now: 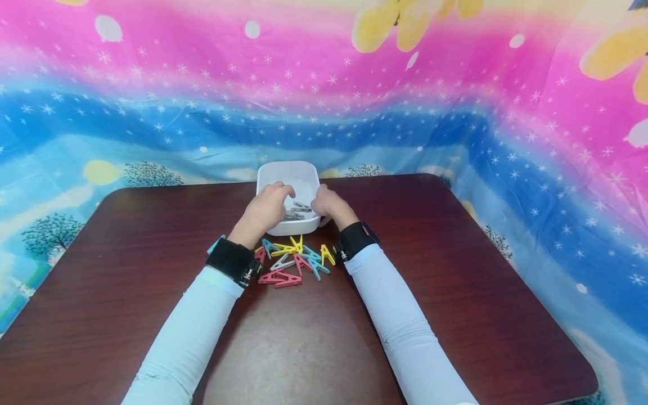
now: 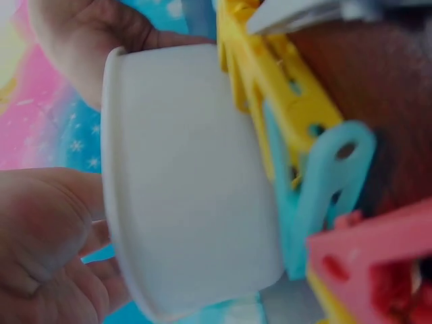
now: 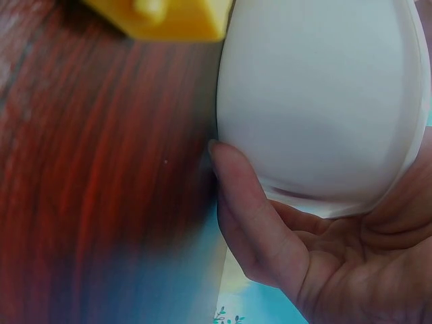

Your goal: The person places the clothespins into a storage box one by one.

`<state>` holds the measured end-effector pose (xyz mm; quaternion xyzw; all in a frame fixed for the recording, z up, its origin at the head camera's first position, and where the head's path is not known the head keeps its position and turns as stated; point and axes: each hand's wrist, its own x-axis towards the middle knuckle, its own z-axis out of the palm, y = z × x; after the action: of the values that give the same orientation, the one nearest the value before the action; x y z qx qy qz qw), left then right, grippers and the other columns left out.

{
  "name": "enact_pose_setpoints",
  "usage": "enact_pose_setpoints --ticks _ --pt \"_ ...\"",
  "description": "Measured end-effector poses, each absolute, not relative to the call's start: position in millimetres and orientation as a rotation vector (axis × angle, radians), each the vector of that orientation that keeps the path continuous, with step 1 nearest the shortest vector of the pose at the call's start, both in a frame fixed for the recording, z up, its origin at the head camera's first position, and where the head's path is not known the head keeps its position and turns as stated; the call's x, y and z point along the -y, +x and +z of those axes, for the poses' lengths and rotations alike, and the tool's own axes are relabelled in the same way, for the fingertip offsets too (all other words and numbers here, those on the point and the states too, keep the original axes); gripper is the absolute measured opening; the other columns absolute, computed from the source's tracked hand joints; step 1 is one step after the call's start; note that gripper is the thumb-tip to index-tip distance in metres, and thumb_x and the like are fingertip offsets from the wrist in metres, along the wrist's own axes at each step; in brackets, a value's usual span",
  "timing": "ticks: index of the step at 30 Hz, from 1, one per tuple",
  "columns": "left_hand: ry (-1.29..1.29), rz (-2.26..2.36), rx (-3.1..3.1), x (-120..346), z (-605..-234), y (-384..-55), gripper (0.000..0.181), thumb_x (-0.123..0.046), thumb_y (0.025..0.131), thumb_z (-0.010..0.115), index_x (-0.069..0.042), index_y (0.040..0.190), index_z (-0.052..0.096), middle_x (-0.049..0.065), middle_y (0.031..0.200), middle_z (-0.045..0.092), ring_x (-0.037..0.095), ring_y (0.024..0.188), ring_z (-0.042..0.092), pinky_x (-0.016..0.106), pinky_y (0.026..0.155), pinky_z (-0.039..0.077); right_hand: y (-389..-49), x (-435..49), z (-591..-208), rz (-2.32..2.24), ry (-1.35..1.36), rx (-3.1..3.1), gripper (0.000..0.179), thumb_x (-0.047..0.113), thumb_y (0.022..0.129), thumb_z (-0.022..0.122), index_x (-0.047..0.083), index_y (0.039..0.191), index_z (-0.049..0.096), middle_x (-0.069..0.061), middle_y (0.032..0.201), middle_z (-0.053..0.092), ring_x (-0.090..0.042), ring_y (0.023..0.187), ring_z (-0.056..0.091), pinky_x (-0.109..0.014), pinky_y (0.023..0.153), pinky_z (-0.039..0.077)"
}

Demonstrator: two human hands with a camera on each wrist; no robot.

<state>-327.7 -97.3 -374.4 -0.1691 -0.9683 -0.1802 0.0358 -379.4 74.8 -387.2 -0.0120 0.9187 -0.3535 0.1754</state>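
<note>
A white plastic box (image 1: 292,228) with rounded corners stands near the back edge of the table, with several metal clothespins (image 1: 300,209) lying inside. My right hand (image 1: 331,203) grips the box's right side; in the right wrist view its fingers (image 3: 246,196) curl round the wall down by the base. From the left, my left hand (image 1: 265,208) reaches over the rim, its fingers dipping into the box above the metal clothespins. The box wall hides those fingertips in the left wrist view, so I cannot tell whether they hold anything.
Colourful plastic clothespins lie in a loose heap before the box: red (image 1: 287,279), yellow (image 1: 327,254), blue (image 1: 316,264) and pale grey (image 1: 282,262). The heap lies between my wrists on the dark wooden table (image 1: 405,225). A patterned cloth (image 1: 314,84) hangs close behind.
</note>
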Motion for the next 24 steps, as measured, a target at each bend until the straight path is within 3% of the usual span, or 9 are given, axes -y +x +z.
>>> enact_pose_setpoints --ticks 5,12,24 --pt "-0.498 -0.602 3.000 108 -367 -327 0.041 -0.001 0.092 0.067 -0.008 0.132 0.062 0.016 0.132 0.060 0.031 0.113 0.061 0.046 0.095 0.054 -381 -74 -387 -1.018 -0.030 -2.599 0.061 0.007 0.106 0.044 0.002 0.158 0.013 -0.023 0.132 0.051 -0.034 0.105 0.066 -0.040 0.065 0.063" --pt "-0.452 -0.616 3.017 127 -358 -322 0.041 -0.004 0.093 0.069 -0.007 0.132 0.062 0.017 0.135 0.060 0.035 0.125 0.056 0.053 0.105 0.049 -379 -75 -389 -1.028 -0.052 -2.602 0.061 0.006 0.105 0.044 0.001 0.158 0.013 -0.022 0.128 0.053 -0.035 0.102 0.066 -0.041 0.067 0.063" --pt "-0.354 -0.669 3.127 167 -328 -303 0.047 -0.003 0.091 0.071 0.002 0.135 0.057 0.025 0.126 0.062 0.040 0.114 0.059 0.056 0.096 0.051 -377 -75 -390 -1.034 -0.064 -2.600 0.057 0.006 0.106 0.044 0.000 0.156 0.016 -0.021 0.125 0.052 -0.035 0.102 0.065 -0.042 0.067 0.063"
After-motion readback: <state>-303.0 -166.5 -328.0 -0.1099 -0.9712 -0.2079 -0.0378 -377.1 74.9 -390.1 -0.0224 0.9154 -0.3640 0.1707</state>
